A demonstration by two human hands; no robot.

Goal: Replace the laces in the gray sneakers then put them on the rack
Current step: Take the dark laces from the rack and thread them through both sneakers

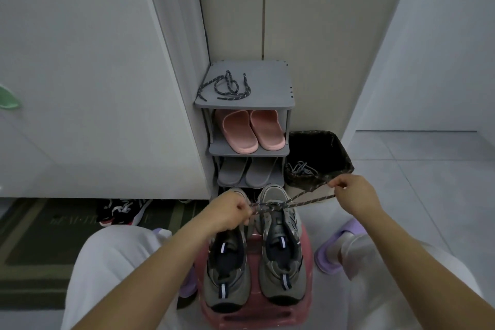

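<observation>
Gray mesh sneakers point(281, 276) with navy tongues stand side by side on a low pink plastic stool point(267, 316), between the person's knees, toes pointing far toward a gray tiered shoe rack point(267, 80).

From the head camera, a dark rope lace with pale flecks point(316, 199) crosses in a knot over the far end of the right sneaker point(282, 257). The left hand point(230, 213) is curled and pinches one side of that lace just left of the knot. The right hand point(353, 194) pinches a long loop drawn out well to the right. The left sneaker point(227, 276) shows no lace that I can make out.

The likely slips:
- An uneven pull could draw the loop through and undo the bow.
- A hard tug to the right could drag the right sneaker toward the stool's edge.
- The left hand, just beside the left sneaker's toe, could nudge it off.

The count:
- Two gray sneakers.
- One lace in the hands.
- One matching spare lace point(233, 95) on the rack's top shelf.
- Two pink slides point(241, 131) on the next shelf.
- Two gray slippers point(233, 171) on the shelf below.
- One black-lined bin point(340, 158) right of the rack, with a tangle of pale laces point(301, 169) too knotted to count.

The rack's lowest tier is hidden behind the toes.
</observation>
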